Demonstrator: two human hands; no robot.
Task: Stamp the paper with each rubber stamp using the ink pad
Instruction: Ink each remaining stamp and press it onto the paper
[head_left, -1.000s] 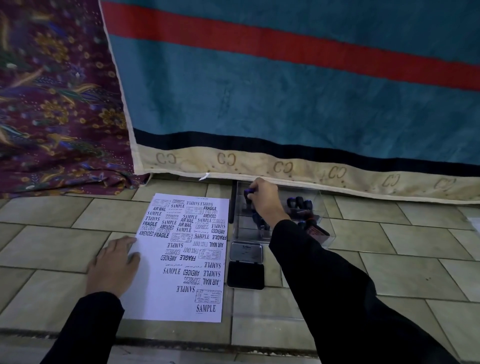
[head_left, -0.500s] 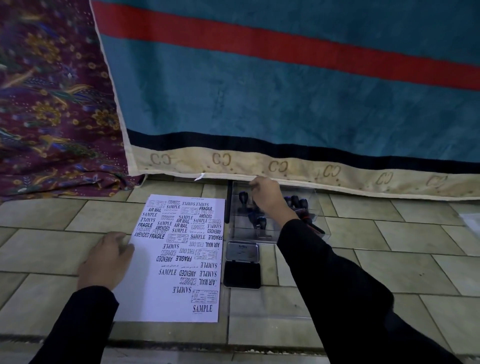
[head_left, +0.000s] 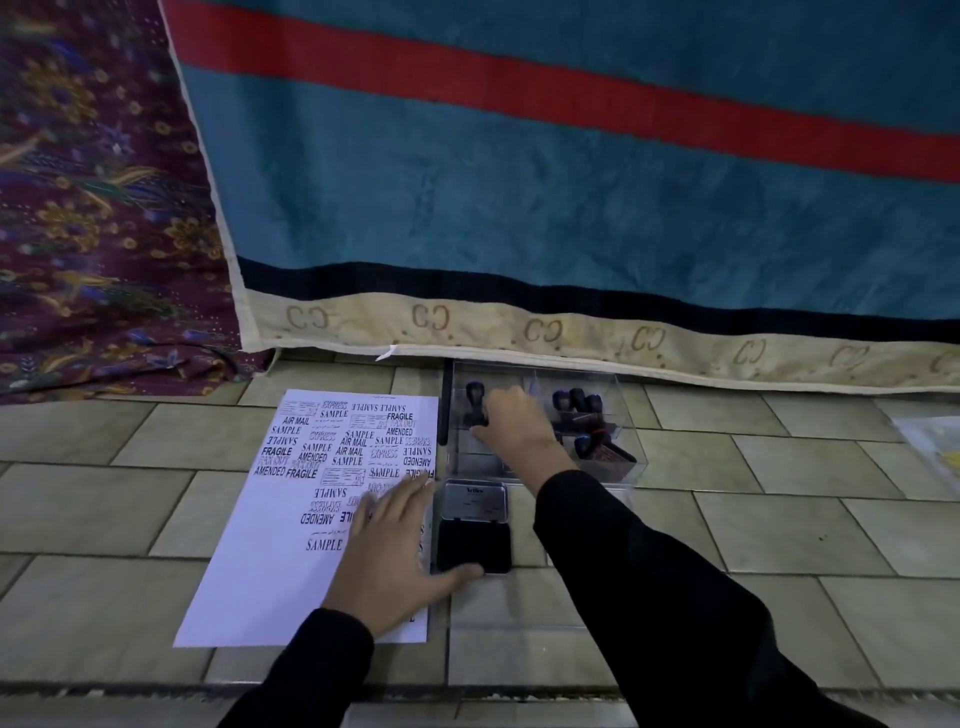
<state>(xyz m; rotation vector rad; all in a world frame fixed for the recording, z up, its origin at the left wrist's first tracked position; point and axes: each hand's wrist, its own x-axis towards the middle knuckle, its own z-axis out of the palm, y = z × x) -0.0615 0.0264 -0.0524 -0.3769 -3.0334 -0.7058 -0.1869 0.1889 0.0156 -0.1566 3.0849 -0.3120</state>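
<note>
Head view: biggest change vs a sec ago is the left hand (head_left: 395, 556). It was flat on the paper's left edge, now it lies across the lower right part of the paper (head_left: 291, 525), fingers spread wide and flat, holding nothing, thumb reaching off the sheet to touch the near corner of the ink pad (head_left: 474, 545). Looks like it's bracing both sheet and pad for the next press, tho that's a guess. The right hand (head_left: 511, 423) has also shifted: half a sec ago it was up at the far rim of the clear stamp tray (head_left: 631, 470), now it's lower, in the tray's left compartment, fingers curled narrow around a dark-handled stamp (head_left: 475, 415) just left of its knuckles. Grip seems closed on the stamp, but the base is hidden so can't tell if it's lifted yet. More stamps (head_left: 576, 402) stand bunched to the right of that hand, w/ a couple lying on their sides nearer the wrist. Pad sits open just under the right forearm, lid (head_left: 474, 500) flipped back. Paper is already thick w/ prints (SAMPLE, FRAGILE, AIR MAIL, AMENDED, EXPRESS), so task reads as well along; next is prob ink, then press on the blank lower-left area, all on the tiled floor (head_left: 779, 519).
</note>
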